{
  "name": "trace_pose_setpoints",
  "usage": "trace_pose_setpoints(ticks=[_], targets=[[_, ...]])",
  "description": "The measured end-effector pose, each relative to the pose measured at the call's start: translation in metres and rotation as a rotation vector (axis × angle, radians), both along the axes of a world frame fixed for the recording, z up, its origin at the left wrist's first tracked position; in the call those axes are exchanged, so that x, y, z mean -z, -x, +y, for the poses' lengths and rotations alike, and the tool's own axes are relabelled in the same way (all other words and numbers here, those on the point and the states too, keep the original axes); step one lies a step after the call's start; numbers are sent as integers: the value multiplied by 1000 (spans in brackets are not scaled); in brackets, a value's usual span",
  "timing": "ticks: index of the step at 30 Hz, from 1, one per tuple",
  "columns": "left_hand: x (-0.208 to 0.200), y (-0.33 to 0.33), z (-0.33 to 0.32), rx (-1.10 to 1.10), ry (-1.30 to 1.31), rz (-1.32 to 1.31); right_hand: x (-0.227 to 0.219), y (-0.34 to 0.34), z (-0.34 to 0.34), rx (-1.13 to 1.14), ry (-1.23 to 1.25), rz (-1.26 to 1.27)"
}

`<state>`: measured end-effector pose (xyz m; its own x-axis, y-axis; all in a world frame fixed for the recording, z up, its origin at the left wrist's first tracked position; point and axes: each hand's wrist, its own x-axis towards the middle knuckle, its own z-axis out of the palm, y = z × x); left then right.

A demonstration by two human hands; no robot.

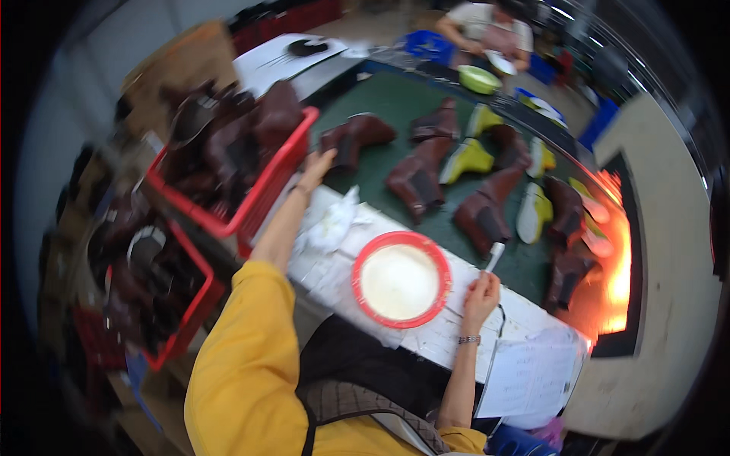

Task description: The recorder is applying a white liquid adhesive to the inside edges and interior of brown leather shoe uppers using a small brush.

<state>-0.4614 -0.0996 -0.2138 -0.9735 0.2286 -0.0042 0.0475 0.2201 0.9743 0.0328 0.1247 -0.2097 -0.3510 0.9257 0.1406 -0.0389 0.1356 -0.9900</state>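
Note:
My left hand (316,169) reaches out past the red basket's side, fingers stretched toward a dark brown ankle boot (357,137) lying on the green work surface (357,199). The fingertips are at the boot's near end; whether they touch it is hard to tell. My right hand (480,298) is closed on a small brush (495,257) whose white end points up and away. Between my hands, a red bowl (401,279) of creamy white liquid stands on the white bench edge (449,338). More brown boots (415,178) and yellow-and-white sole pieces (467,159) lie beyond it.
Red baskets (242,220) piled with brown boots stand at my left. Crumpled white material (333,222) lies beside the bowl. A paper sheet (529,378) rests at the near right. At the right, a glowing orange opening (614,262) holds boots and soles. Across the surface sits another person (490,34).

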Motion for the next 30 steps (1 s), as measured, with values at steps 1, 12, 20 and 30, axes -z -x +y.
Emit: trace_pose_setpoints(ticks=[1, 12, 20, 30], targets=[[-5, 8, -9, -171, 450, 186, -4, 3, -2, -31, 22, -3], [-195, -212, -169, 151, 212, 764, -13, -3, -10, -128, -30, -44], [-240, -173, -413, -1114, 1186, 912, -14, -9, -11, -77, -20, -78], [-257, -171, -488, -843, 1506, 914, -3, -35, 3, -26, -59, -165]])
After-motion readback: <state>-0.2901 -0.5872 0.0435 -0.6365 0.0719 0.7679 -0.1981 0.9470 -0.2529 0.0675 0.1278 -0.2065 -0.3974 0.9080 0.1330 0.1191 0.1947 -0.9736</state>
